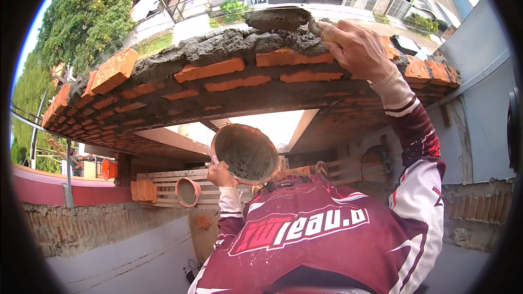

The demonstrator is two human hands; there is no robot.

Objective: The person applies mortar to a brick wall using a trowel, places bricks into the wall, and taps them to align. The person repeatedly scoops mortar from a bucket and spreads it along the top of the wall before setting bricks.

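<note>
My right hand [357, 49] is closed round the handle of a trowel [315, 27] above the top of the brick wall [294, 57]. Grey wet mortar [278, 19] covers its blade, which is over the mortar bed [218, 46] along the wall's top; whether they touch, I cannot tell. Lower down, my left hand [222, 175] grips the rim of an orange bucket [251, 129], tilted so its mouth shows. Grey mortar [248, 158] lies inside it. A loose-looking brick [114, 71] rests at an angle on the wall to the left.
Beneath me are wooden slats [169, 178], with a second mortar bucket [187, 192] and several stacked bricks [144, 190] on the left. A framed opening [302, 130] sits under the brickwork. Grey wall panels [485, 120] stand at right. Farther left are another orange bucket [109, 169] and a person [75, 160].
</note>
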